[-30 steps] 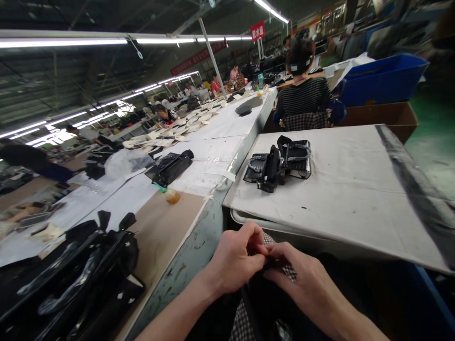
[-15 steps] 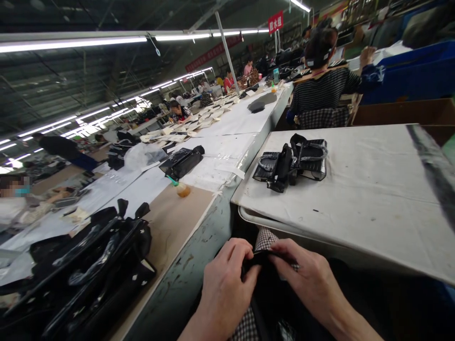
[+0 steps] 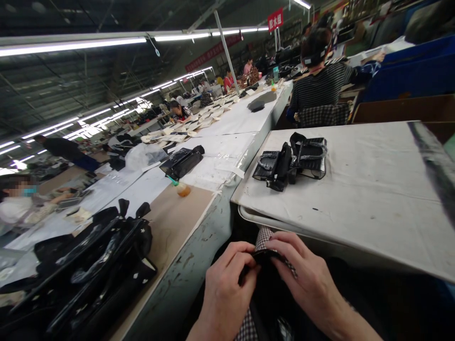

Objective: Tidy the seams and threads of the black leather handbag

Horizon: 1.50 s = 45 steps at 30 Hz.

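Low in front of me, over a black-and-white checked cloth [image 3: 246, 327], I hold the edge of a black bag [image 3: 272, 293]. My left hand [image 3: 229, 279] pinches that edge from the left, thumb against the curled fingers. Opposite it, my right hand [image 3: 302, 274] grips the same edge between thumb and fingers. The hands are a short way apart, with a curved strip of the dark rim between them. Most of the bag lies in shadow, so its shape is hard to make out. A shiny patch shows near its bottom.
Black handbags [image 3: 289, 161] with wrapped handles lie on the white table [image 3: 369, 189] ahead. At left, a pile of black bags [image 3: 95, 270] sits on the long bench, near a bottle of amber liquid [image 3: 183, 190] and another black bag [image 3: 183, 161]. A co-worker [image 3: 316, 90] sits beyond.
My hands still grip the bag's edge and have shifted slightly. The right fingers have moved up and left over the rim. The co-worker ahead has lowered an arm.
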Each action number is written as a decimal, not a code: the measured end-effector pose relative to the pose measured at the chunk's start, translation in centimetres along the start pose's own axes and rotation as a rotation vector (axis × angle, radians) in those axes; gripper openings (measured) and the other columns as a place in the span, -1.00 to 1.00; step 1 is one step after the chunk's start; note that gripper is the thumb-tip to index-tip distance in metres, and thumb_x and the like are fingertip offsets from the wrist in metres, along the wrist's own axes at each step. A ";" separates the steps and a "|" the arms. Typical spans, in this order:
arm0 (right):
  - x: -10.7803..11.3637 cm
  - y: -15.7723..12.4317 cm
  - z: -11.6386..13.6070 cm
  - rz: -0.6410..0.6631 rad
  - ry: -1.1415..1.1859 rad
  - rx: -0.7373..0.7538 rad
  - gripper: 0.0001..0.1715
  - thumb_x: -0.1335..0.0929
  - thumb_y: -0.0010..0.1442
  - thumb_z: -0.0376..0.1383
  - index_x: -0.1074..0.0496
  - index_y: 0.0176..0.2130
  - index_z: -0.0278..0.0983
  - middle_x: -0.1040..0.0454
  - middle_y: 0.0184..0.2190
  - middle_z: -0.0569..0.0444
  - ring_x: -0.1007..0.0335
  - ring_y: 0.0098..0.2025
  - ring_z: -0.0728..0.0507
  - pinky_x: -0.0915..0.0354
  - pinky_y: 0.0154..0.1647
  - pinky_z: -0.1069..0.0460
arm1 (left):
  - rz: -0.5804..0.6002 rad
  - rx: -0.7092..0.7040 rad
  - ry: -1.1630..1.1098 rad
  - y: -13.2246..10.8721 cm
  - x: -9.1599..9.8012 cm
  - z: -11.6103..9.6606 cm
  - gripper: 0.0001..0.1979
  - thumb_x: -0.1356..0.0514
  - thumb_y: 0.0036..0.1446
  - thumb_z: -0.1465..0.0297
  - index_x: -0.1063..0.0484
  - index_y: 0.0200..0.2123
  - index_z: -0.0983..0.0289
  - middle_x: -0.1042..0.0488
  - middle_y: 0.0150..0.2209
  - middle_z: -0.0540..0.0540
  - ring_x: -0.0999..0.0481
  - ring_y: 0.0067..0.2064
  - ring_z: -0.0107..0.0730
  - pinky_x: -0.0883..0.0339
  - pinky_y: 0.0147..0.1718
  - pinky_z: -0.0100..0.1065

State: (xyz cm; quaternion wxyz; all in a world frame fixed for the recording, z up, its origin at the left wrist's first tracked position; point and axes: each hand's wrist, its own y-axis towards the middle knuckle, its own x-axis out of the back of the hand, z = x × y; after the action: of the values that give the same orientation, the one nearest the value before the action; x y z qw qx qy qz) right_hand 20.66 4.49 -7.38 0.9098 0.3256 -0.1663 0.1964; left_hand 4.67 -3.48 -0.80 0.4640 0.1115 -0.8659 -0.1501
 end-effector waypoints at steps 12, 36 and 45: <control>0.8 1.9 0.1 0.189 0.076 0.171 -0.78 -0.23 0.31 -0.51 -0.37 -0.23 -0.24 -0.30 -0.03 -0.07 -0.25 0.06 -0.24 -0.34 -0.01 -0.17 | 0.043 -0.021 -0.061 -0.1 0.5 0.0 -0.78 -0.12 0.18 0.64 -0.48 -0.30 0.23 -0.46 -0.11 0.07 -0.51 -0.12 -0.40 -0.41 -0.12 -0.45; 0.9 2.4 -0.2 0.289 0.187 0.179 -0.85 -0.27 0.32 -0.47 -0.37 -0.19 -0.24 -0.35 -0.05 -0.01 -0.30 0.01 -0.17 -0.33 -0.01 -0.08 | -0.040 0.216 -0.175 -0.2 0.4 -0.2 -0.82 -0.19 0.08 0.62 -0.31 -0.31 0.24 -0.43 -0.12 0.08 -0.50 -0.12 -0.35 -0.46 -0.14 -0.37; 0.0 2.8 0.0 0.277 0.313 0.071 -0.86 -0.31 0.31 -0.41 -0.38 -0.31 -0.22 -0.44 -0.16 0.04 -0.41 -0.14 -0.12 -0.37 -0.13 0.01 | -0.026 0.262 -0.179 -0.6 0.4 0.1 -0.87 -0.21 0.11 0.59 -0.44 -0.38 0.26 -0.50 -0.17 0.06 -0.54 -0.18 -0.36 -0.47 -0.13 -0.36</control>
State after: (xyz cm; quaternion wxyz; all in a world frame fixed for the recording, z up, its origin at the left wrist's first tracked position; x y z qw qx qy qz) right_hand 19.35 6.42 -5.91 0.8768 0.2969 -0.0591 0.3735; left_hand 4.39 -4.19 -0.79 0.3645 0.1686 -0.9144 -0.0514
